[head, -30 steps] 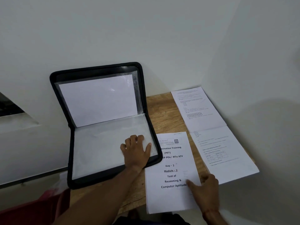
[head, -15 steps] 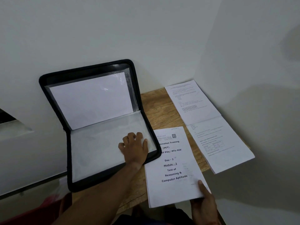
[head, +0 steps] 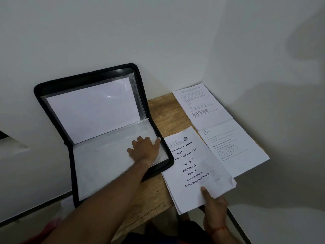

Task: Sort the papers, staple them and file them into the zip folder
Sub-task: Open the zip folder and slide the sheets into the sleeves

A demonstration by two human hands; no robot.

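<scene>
A black zip folder (head: 52, 106) stands open against the wall, its clear sleeves showing a white sheet (head: 91, 110) in the upper half. My left hand (head: 146, 148) lies flat, fingers spread, on the lower sleeve near the folder's right edge. To its right is a printed paper stack (head: 191, 169) titled "Test of Reasoning & Computer Aptitude". My right hand (head: 213, 203) grips the stack's near edge, thumb on top, fingers underneath, and the near end is raised with its pages fanning.
Two more printed sheets (head: 200, 104) (head: 233, 147) lie along the right side of the small wooden table (head: 165, 111), overhanging its edge. White walls close in behind and at the right. No stapler shows.
My right hand slid from pressing on the stack to its near edge and took hold of it, lifting and turning it slightly. My left hand stayed on the folder.
</scene>
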